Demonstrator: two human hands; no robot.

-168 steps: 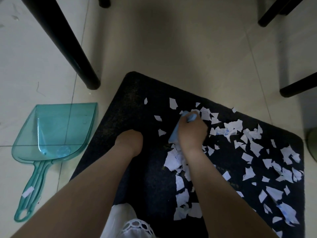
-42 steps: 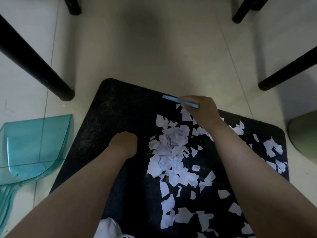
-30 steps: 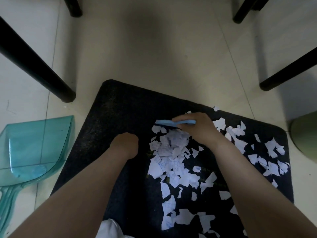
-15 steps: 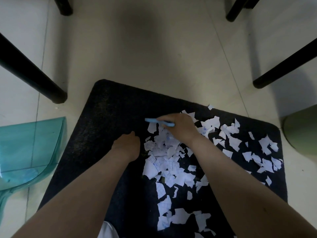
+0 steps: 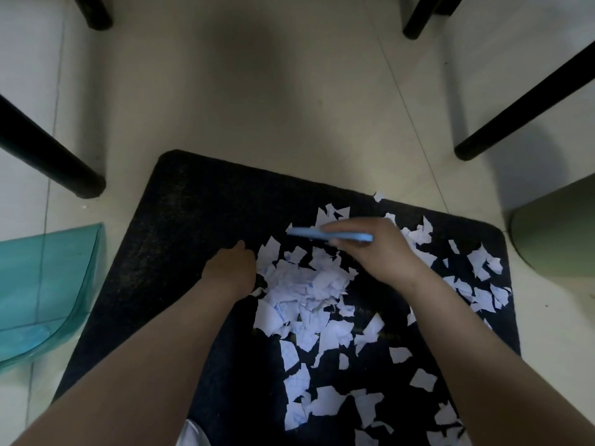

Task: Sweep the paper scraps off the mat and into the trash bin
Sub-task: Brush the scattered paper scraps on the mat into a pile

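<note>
White paper scraps lay heaped at the centre of the black mat, with looser pieces scattered toward its right edge and near side. The right hand gripped a light-blue brush (bristles hidden behind the fingers) at the heap's far edge. The left hand rested curled on the mat, touching the heap's left side. A teal dustpan sat on the tiled floor left of the mat; a green bin stood at its right.
</note>
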